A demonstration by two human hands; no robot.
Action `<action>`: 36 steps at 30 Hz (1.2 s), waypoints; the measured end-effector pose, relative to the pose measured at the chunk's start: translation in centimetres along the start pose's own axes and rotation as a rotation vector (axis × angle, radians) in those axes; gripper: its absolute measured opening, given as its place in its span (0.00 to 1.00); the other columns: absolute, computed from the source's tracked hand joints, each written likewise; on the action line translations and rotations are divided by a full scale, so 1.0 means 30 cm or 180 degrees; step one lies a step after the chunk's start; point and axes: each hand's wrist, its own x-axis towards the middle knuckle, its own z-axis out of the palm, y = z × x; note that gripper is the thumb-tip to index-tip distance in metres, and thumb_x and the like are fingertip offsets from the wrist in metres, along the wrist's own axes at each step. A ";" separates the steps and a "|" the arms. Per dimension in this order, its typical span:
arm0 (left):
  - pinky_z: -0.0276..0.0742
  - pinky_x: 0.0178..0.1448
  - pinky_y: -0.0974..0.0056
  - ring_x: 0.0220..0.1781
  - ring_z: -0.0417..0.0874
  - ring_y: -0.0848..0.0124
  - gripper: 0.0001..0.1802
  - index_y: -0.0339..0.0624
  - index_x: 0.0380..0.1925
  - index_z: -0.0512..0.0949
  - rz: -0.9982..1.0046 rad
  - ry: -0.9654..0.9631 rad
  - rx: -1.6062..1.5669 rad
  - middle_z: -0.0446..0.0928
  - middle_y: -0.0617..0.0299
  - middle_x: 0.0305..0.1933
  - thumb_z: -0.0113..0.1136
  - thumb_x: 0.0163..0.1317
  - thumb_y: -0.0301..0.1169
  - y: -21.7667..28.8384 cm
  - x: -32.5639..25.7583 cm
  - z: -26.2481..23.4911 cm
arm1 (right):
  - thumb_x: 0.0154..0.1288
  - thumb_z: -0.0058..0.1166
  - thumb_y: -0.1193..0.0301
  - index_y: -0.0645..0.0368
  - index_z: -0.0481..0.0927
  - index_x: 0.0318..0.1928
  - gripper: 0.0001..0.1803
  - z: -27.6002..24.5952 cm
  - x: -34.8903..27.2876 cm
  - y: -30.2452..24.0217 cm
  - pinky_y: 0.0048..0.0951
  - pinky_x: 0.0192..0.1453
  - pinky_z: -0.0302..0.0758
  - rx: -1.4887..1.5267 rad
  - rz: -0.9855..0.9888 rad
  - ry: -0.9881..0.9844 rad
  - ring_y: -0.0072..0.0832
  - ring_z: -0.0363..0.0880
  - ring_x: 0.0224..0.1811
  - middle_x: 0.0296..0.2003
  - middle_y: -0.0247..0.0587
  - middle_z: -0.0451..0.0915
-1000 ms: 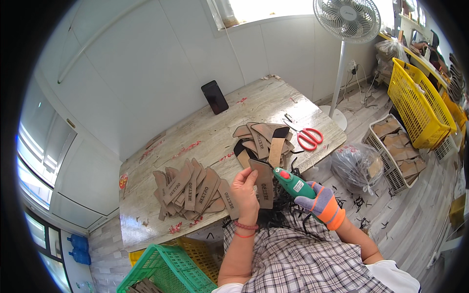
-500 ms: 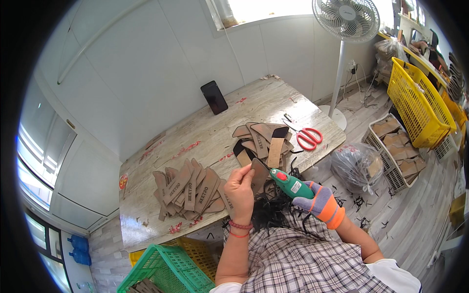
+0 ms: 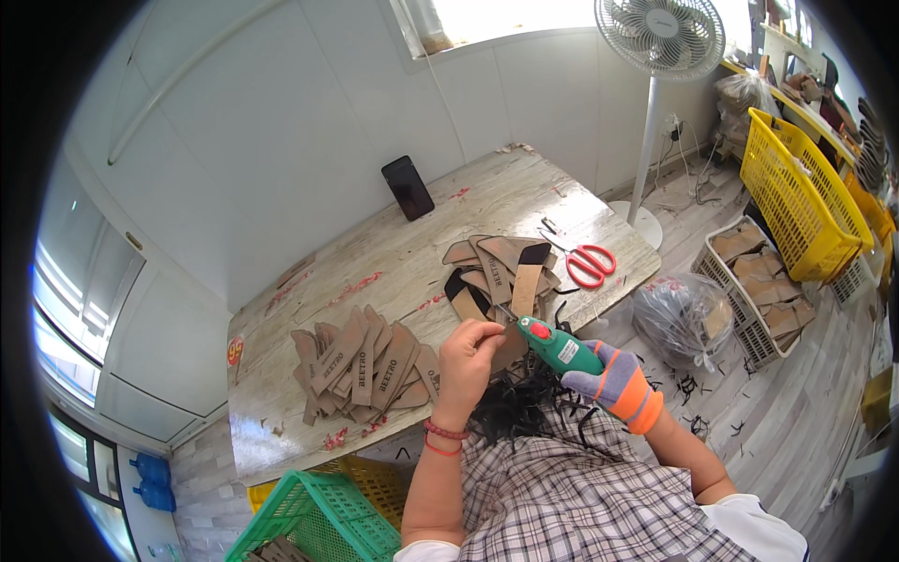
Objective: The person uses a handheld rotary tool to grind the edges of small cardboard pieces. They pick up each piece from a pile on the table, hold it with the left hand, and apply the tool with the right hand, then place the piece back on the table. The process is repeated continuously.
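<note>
1. Trimming is judged to be in hand: a brown cut piece [image 3: 508, 348] is pinched in the bare left hand [image 3: 468, 354] at the near edge of the worktable [image 3: 393, 253].
2. A green handheld tool [image 3: 559, 347] is gripped in the gloved right hand [image 3: 609, 379] (tip at the piece).
3. Steady tip contact is called for next.

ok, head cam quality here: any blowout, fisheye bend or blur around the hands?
Head view: the window at the top is blown out white; the table edges and wall panels bow toward the black rim; the left hand and the green handheld tool in the gloved right hand look sharp, without motion blur.
</note>
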 end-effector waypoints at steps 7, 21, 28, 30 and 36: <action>0.77 0.38 0.65 0.33 0.80 0.70 0.03 0.33 0.30 0.73 -0.0236 0.1327 -0.0488 0.76 0.59 0.30 0.56 0.60 0.23 -0.095 0.096 -0.082 | 0.54 0.69 0.62 0.64 0.76 0.50 0.27 0.009 -0.001 0.044 0.17 0.27 0.71 0.0517 0.0136 0.0266 0.13 0.73 0.24 0.27 0.30 0.79; 0.79 0.41 0.60 0.35 0.82 0.65 0.03 0.40 0.31 0.78 -0.2278 0.0737 -0.4467 0.80 0.59 0.31 0.62 0.58 0.24 -0.168 -0.072 0.053 | 0.52 0.70 0.57 0.64 0.76 0.51 0.31 0.043 -0.019 0.088 0.20 0.30 0.73 -0.0137 0.0128 0.0204 0.15 0.75 0.25 0.28 0.34 0.80; 0.81 0.37 0.65 0.32 0.83 0.69 0.04 0.39 0.35 0.79 -0.1642 0.1007 -0.3887 0.82 0.59 0.33 0.62 0.60 0.24 -0.116 -0.070 0.073 | 0.53 0.70 0.60 0.63 0.75 0.51 0.29 0.058 -0.027 0.081 0.17 0.26 0.70 -0.0172 0.0126 0.0162 0.13 0.72 0.22 0.27 0.29 0.78; 0.81 0.36 0.66 0.33 0.83 0.69 0.04 0.39 0.36 0.79 -0.1580 0.1080 -0.3767 0.82 0.59 0.34 0.61 0.60 0.24 -0.115 -0.071 0.078 | 0.53 0.70 0.60 0.63 0.75 0.51 0.29 0.061 -0.029 0.069 0.17 0.26 0.70 -0.0151 0.0056 0.0136 0.13 0.72 0.22 0.27 0.29 0.79; 0.82 0.35 0.67 0.31 0.84 0.69 0.04 0.37 0.35 0.79 -0.1476 0.1120 -0.3444 0.82 0.58 0.33 0.61 0.60 0.23 -0.108 -0.070 0.097 | 0.52 0.70 0.58 0.63 0.76 0.50 0.29 0.058 -0.026 0.061 0.19 0.29 0.73 -0.0046 0.0145 0.0148 0.15 0.76 0.24 0.27 0.33 0.81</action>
